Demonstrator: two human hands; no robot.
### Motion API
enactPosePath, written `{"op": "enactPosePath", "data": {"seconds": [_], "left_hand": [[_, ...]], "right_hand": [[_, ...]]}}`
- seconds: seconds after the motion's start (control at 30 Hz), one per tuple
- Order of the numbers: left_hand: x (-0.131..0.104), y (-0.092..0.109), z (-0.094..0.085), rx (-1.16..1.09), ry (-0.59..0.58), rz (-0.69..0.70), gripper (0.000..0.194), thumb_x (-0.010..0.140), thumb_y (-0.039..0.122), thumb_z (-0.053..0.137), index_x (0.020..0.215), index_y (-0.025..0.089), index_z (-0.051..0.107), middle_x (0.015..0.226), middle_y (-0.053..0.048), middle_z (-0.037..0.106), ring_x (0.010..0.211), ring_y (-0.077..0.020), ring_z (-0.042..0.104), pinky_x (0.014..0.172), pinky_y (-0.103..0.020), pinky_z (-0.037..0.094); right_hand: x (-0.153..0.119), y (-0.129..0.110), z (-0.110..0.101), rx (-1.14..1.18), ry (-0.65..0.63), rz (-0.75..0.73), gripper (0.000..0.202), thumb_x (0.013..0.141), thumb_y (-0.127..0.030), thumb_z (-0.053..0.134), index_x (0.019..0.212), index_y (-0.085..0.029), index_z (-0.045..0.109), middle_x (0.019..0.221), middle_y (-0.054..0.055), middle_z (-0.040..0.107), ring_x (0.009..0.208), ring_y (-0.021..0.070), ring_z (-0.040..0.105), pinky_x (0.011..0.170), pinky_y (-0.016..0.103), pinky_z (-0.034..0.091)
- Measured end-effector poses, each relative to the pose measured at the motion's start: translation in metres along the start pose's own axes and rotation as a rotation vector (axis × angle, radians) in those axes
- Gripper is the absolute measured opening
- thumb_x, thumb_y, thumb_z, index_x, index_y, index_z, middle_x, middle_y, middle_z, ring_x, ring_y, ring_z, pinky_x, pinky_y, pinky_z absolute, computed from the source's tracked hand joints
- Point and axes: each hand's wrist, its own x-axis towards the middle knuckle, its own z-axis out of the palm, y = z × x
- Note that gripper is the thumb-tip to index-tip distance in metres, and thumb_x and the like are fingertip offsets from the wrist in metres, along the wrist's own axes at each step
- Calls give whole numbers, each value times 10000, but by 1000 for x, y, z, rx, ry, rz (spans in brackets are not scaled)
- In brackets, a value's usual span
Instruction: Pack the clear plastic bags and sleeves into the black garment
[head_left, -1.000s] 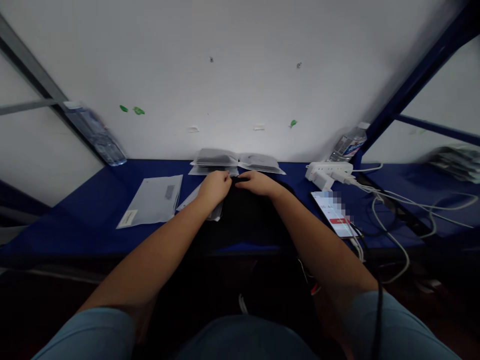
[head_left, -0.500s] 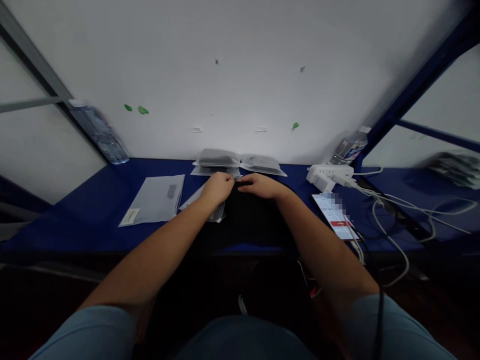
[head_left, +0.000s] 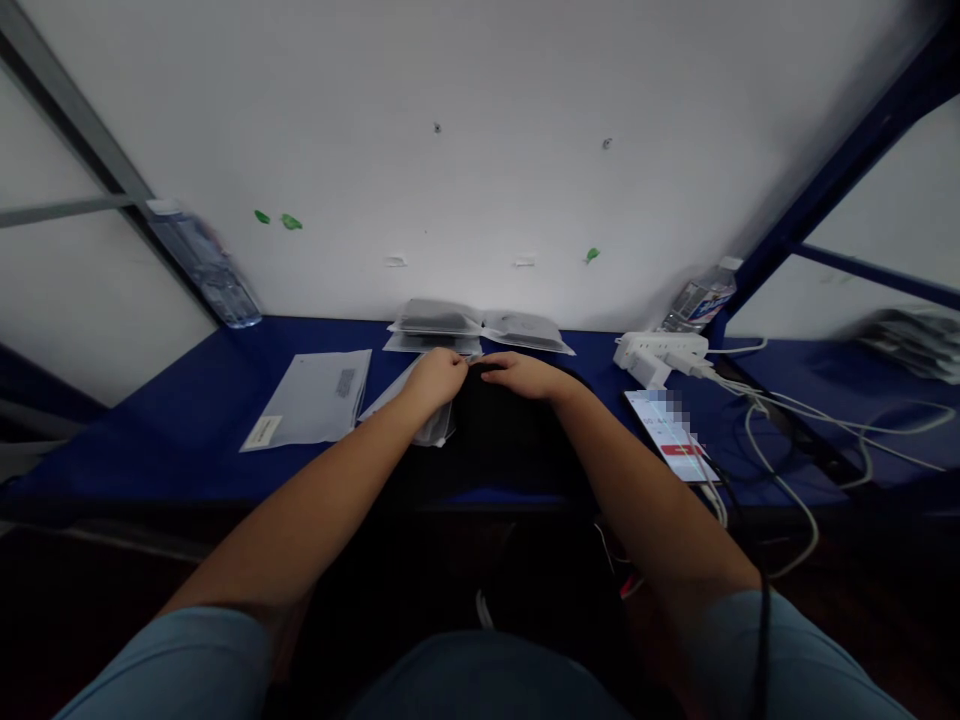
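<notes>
A black piece of cloth [head_left: 517, 440], perhaps a folded garment, lies spread over the desk in front of me and hangs toward its front edge. At its far edge my left hand [head_left: 441, 376] is closed in a pinch. Close beside it, my right hand [head_left: 523, 374] has its thumb and fingers on the same edge, gripping it. Under my left wrist lies a frosted plastic bag [head_left: 437, 428], partly hidden by the arm. Left of it rests a flat frosted zip bag [head_left: 319, 395] with a pale label.
Filled frosted bags [head_left: 437, 318] lie against the wall. To the right are a power strip [head_left: 652, 347], a phone [head_left: 670, 435] and loose white cables [head_left: 780, 483]. Plastic bottles stand at the left [head_left: 206, 265] and right [head_left: 701, 297] ends of the blue desk [head_left: 172, 440].
Both hands stay at the cloth's far edge with hardly any movement. The whole view has shifted very slightly.
</notes>
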Motion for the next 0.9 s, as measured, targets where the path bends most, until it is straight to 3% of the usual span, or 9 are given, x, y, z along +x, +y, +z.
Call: {"op": "enactPosePath", "data": {"seconds": [0.13,0.27,0.43,0.7,0.8,0.9], "left_hand": [[0,-2,3,26,-54,34,282,894,212,525,933,167,801,956,-119,784,872,-245,713,771,-324,492],[-2,-3,0,68,-158,134,296,835,203,574,1051,207,777,1019,-85,780,931,-243,712,826,-313,501],[-9,-1,-10,167,-253,124,276,747,174,663,993,217,780,926,-97,776,857,-256,711,804,-332,510],[-8,1,-4,188,-171,90,186,778,174,626,847,219,792,856,-125,767,869,-273,705,824,-370,499],[-8,3,-4,223,-135,64,186,786,174,597,778,205,780,808,-132,758,830,-275,703,786,-369,495],[-10,8,-8,220,-80,35,211,810,182,569,774,189,777,799,-125,755,800,-263,701,753,-350,486]], "right_hand": [[4,0,4,-123,-30,28,349,950,-196,541,1250,-214,717,1294,78,709,1173,250,660,1074,389,460],[4,-2,4,-176,-45,53,338,950,-208,518,1217,-181,724,1267,100,719,1113,260,679,1009,368,484],[3,-1,1,-188,-58,95,266,953,-253,518,1031,-186,763,1093,98,769,956,250,701,876,338,510],[3,-4,0,-185,-73,115,274,927,-273,510,947,-173,765,902,74,765,749,206,664,720,320,491],[2,-3,0,-163,-65,98,292,939,-270,505,1036,-170,761,977,76,770,812,208,680,748,310,499],[3,-1,0,-116,5,56,293,954,-282,523,1117,-190,749,1111,75,761,964,221,687,872,315,504]]}}
